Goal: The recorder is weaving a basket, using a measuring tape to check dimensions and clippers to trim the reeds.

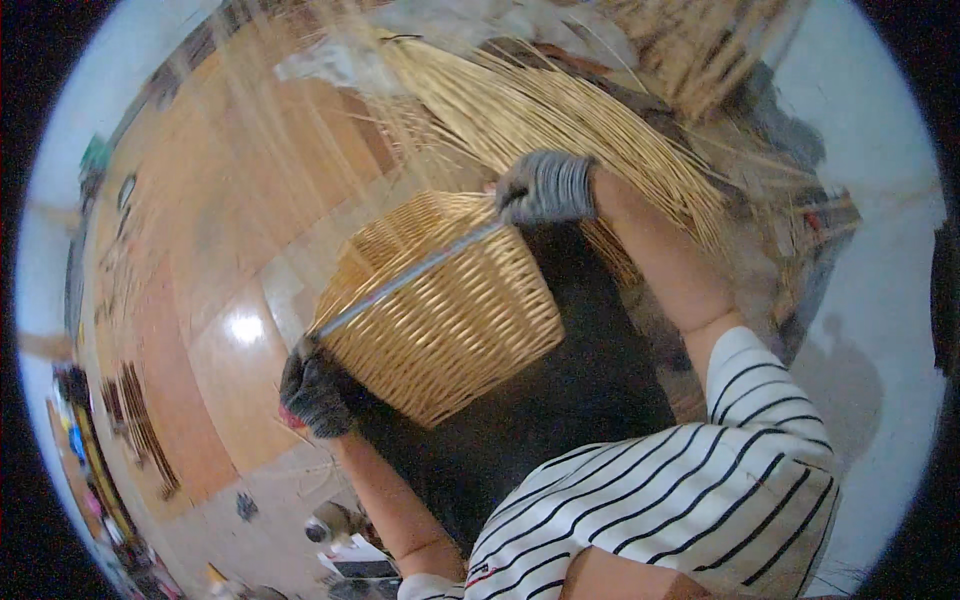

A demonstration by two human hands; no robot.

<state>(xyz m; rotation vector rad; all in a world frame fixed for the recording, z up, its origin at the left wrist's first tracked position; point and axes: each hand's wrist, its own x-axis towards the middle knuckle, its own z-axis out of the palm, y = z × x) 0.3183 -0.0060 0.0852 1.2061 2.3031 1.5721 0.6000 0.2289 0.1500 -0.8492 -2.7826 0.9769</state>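
A woven wicker basket, light golden and tapering toward its base, is tilted over my lap. A straight, thin grey measuring tape stretches along its near rim from corner to corner. My left hand, in a dark grey knit glove, is closed on the tape's lower left end beside the basket corner. A small bit of red shows under that hand. At the upper right corner my right hand, in a lighter grey glove, pinches the tape's other end against the rim. Its fingertips are partly hidden.
A large bundle of long pale wicker rods lies beyond my right hand. Orange-brown boards cover the floor at the left, with a stack of dark sticks on them. Dark cloth covers my lap. Blurred thin rods cross the upper left.
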